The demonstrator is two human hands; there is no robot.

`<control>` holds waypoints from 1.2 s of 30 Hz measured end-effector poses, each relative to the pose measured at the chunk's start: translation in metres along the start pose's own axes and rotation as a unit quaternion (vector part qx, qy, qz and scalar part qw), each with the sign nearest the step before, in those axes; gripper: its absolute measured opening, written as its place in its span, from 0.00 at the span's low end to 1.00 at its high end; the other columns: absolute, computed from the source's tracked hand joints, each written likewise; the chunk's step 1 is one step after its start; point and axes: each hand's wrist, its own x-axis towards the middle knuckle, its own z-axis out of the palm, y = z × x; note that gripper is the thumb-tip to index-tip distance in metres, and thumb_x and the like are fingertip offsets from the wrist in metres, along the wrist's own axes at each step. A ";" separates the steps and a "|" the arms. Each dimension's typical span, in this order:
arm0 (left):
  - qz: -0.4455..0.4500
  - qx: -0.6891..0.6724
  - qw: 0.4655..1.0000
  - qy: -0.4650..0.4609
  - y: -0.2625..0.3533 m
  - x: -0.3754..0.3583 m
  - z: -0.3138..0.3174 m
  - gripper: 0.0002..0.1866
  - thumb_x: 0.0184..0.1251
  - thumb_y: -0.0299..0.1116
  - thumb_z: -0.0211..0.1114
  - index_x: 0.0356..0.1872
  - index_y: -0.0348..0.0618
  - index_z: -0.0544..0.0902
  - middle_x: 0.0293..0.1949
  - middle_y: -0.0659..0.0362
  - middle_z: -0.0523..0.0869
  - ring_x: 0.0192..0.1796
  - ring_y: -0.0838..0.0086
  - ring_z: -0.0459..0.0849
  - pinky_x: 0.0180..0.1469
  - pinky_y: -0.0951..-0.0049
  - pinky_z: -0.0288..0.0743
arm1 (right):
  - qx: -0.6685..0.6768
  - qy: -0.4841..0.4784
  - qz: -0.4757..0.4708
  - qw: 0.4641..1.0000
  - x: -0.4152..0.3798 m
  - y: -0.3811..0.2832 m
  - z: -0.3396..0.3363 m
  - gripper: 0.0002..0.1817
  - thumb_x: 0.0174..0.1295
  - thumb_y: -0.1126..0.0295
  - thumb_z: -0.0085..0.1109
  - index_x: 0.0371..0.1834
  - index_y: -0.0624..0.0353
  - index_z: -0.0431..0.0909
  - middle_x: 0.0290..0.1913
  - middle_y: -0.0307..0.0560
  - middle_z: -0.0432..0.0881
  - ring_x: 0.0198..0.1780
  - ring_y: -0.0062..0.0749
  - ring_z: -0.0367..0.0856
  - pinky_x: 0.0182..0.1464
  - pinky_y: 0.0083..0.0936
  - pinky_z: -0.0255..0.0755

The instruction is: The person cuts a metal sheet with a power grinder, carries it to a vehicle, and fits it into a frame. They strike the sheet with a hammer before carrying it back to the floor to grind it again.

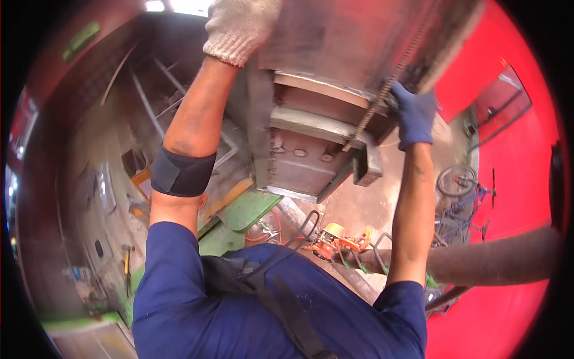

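My left hand (pixel 242 27), in a pale knit glove, is raised at the top edge against a large metal panel (pixel 335 42); its fingertips are cut off by the frame. My right hand (pixel 417 113), in a blue glove, is closed at the panel's lower right edge, beside a long ribbed rod (pixel 382 96). What its fingers grip is hidden. The rod slants down to a metal frame (pixel 317 122) with crossbars below the panel. A square metal tube end (pixel 367 167) juts out at the frame's lower right.
Below stands an orange and yellow machine (pixel 335 236) near a green plate (pixel 254 209). A thick brown pipe (pixel 496 256) crosses at the right, by a bicycle (pixel 463 191) and a red wall (pixel 508 197). A hammer (pixel 127 266) and metal scraps lie on the left.
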 end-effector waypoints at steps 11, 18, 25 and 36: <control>-0.365 0.183 0.887 -0.216 -0.167 -0.278 -0.359 0.24 0.71 0.45 0.65 0.61 0.42 0.81 0.58 0.45 0.85 0.61 0.49 0.82 0.65 0.55 0.75 | 0.016 -0.094 0.161 0.982 0.016 0.018 -0.014 0.22 0.74 0.65 0.64 0.63 0.71 0.81 0.54 0.50 0.87 0.51 0.31 0.85 0.53 0.29 0.80; -0.621 0.462 0.586 -0.241 -0.145 -0.484 -0.578 0.29 0.73 0.48 0.59 0.69 0.42 0.76 0.65 0.43 0.80 0.70 0.49 0.76 0.74 0.56 0.67 | -0.086 -0.117 0.143 0.979 0.016 0.019 -0.028 0.27 0.77 0.61 0.56 0.71 0.70 0.75 0.62 0.55 0.84 0.61 0.37 0.82 0.65 0.33 0.75; -0.491 0.651 0.525 -0.244 -0.265 -0.537 -0.764 0.21 0.74 0.46 0.56 0.60 0.50 0.83 0.54 0.50 0.89 0.55 0.53 0.88 0.54 0.48 0.81 | -0.113 -0.201 0.034 0.973 0.074 0.144 -0.090 0.19 0.73 0.72 0.59 0.64 0.67 0.82 0.58 0.49 0.86 0.50 0.32 0.85 0.49 0.31 0.84; -0.565 0.557 0.551 -0.258 -0.285 -0.521 -0.750 0.23 0.77 0.48 0.55 0.62 0.42 0.79 0.60 0.41 0.83 0.59 0.45 0.84 0.55 0.46 0.79 | 0.028 0.037 0.141 0.989 -0.021 -0.039 -0.012 0.25 0.58 0.65 0.79 0.56 0.60 0.81 0.43 0.41 0.87 0.38 0.27 0.85 0.39 0.29 0.82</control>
